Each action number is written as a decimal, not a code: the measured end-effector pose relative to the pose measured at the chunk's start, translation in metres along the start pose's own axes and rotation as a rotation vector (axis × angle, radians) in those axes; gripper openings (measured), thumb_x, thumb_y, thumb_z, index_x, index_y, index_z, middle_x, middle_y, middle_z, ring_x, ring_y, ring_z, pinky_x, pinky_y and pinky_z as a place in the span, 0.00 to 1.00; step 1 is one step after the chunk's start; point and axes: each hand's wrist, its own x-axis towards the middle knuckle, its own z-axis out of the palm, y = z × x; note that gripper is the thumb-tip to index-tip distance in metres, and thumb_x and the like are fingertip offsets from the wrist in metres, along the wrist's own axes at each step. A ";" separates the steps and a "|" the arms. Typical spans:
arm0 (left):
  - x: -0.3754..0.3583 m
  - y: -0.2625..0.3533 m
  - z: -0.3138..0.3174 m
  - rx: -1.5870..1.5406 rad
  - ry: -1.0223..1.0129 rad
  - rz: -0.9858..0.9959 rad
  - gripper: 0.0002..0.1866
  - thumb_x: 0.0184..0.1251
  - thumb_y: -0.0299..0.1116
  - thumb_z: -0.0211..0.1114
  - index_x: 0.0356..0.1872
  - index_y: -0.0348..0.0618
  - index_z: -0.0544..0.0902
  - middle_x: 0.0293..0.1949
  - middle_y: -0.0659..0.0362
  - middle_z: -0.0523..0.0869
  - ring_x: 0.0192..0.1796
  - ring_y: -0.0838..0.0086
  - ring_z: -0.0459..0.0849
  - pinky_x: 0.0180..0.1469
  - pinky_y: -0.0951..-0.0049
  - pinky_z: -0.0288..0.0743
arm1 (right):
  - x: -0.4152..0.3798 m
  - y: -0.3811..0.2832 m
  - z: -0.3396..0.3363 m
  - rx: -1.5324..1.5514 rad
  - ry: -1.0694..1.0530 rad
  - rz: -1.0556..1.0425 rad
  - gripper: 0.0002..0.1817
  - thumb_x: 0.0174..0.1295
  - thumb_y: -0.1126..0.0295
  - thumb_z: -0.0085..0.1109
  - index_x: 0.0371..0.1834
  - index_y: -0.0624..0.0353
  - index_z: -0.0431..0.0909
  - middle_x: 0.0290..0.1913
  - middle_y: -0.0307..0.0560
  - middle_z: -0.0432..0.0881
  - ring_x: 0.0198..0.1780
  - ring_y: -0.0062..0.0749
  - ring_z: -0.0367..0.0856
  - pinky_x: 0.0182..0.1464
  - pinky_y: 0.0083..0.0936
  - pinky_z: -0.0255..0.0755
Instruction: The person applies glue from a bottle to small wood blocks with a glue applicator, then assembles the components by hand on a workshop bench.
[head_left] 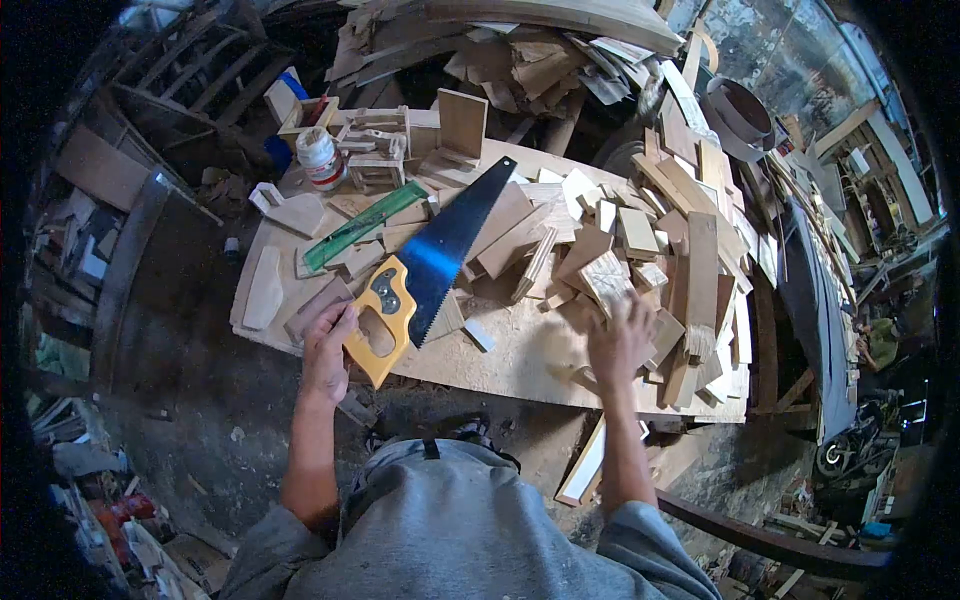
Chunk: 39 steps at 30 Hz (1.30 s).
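Note:
My left hand (328, 350) is closed on the edge of the yellow handle of a handsaw (382, 320). The saw's dark blue blade slants up to the far right over the workbench (500, 360), its teeth facing right. My right hand (622, 338), slightly blurred, is over a heap of wood offcuts with its fingers apart. Its fingertips are right at a pale wood block (604, 278). Longer wooden strips (700, 270) lie just right of that hand.
A green level-like tool (365, 226) lies left of the blade. Behind it stand a white jar (320, 158) with a red label and a small wooden frame (378, 160). An upright board (462, 124) stands at the back. Stacked timber (560, 20) rises beyond the bench.

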 end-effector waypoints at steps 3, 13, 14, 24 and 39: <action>-0.007 0.006 -0.007 0.006 -0.028 0.012 0.15 0.77 0.40 0.65 0.52 0.39 0.84 0.42 0.63 0.87 0.41 0.80 0.84 0.46 0.75 0.79 | -0.038 -0.068 0.020 0.506 -0.412 -0.069 0.24 0.55 0.68 0.76 0.57 0.54 0.85 0.56 0.49 0.84 0.59 0.48 0.79 0.60 0.43 0.70; -0.023 0.010 -0.002 -0.102 -0.046 0.017 0.13 0.78 0.35 0.62 0.52 0.36 0.85 0.41 0.65 0.87 0.41 0.83 0.84 0.46 0.79 0.77 | -0.049 -0.078 0.023 0.358 -0.270 -0.029 0.18 0.57 0.72 0.71 0.53 0.55 0.85 0.47 0.51 0.82 0.52 0.47 0.79 0.58 0.43 0.68; -0.021 0.007 -0.003 -0.104 -0.056 0.016 0.13 0.79 0.35 0.62 0.52 0.36 0.85 0.41 0.65 0.87 0.41 0.83 0.84 0.46 0.79 0.77 | -0.056 -0.083 0.033 0.412 -0.299 -0.059 0.19 0.57 0.72 0.71 0.54 0.54 0.86 0.47 0.49 0.82 0.53 0.46 0.79 0.58 0.43 0.67; -0.014 -0.004 0.006 -0.086 -0.049 0.016 0.14 0.79 0.36 0.60 0.51 0.35 0.84 0.40 0.65 0.85 0.40 0.83 0.83 0.45 0.79 0.76 | -0.069 -0.139 0.055 0.227 -0.527 -0.161 0.13 0.59 0.74 0.55 0.47 0.58 0.79 0.47 0.49 0.78 0.55 0.44 0.75 0.56 0.44 0.65; -0.027 -0.009 0.015 -0.041 -0.055 0.130 0.15 0.79 0.36 0.61 0.56 0.35 0.82 0.45 0.62 0.86 0.46 0.81 0.83 0.51 0.76 0.78 | -0.039 -0.111 0.018 1.017 -0.474 0.411 0.13 0.72 0.70 0.62 0.52 0.69 0.83 0.40 0.44 0.83 0.38 0.28 0.80 0.42 0.29 0.74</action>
